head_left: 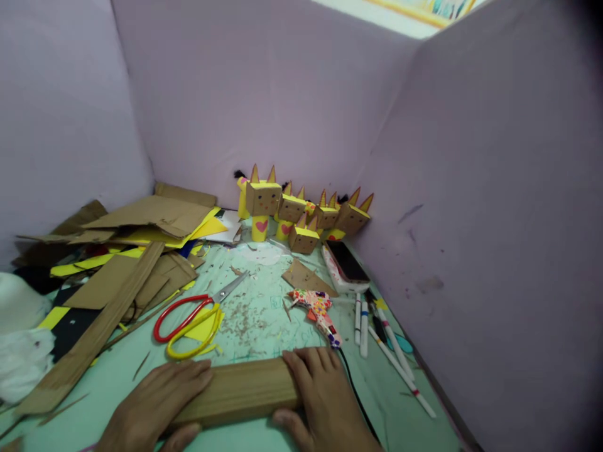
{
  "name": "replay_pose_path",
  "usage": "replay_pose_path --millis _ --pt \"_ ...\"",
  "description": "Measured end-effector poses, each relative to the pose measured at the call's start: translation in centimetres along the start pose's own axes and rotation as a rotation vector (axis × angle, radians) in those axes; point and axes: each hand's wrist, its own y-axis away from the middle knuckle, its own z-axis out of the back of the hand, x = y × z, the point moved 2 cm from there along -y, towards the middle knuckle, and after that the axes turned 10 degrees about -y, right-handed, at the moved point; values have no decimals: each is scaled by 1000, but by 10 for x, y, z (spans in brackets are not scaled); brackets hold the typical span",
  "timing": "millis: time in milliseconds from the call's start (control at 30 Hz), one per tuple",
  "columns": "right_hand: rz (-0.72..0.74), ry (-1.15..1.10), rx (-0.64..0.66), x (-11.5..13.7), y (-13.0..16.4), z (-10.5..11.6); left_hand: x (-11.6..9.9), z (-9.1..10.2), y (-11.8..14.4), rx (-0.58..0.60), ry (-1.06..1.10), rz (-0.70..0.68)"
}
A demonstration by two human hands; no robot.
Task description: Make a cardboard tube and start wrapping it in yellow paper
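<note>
While the left hand [153, 402] and right hand [320, 395] each clasp an end, the long folded brown cardboard strip [240, 390] lies on the green worktop [264, 314].

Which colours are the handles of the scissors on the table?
One red, one yellow handle on the metal-bladed scissors, seen in the head view.

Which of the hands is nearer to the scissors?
Left. The left hand lies just below the scissors; the right hand sits further off to their right.
</note>
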Motion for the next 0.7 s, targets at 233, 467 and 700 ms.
replay_pose_path --millis 233,467,700 --pt "-109 -54 139 9 -4 10 3 0 1 125 68 44" --pt "-103 -6 102 0 8 9 -9 6 -18 142 170 58" --pt "-95 -5 156 19 -10 -4 14 19 -2 151 117 -2"
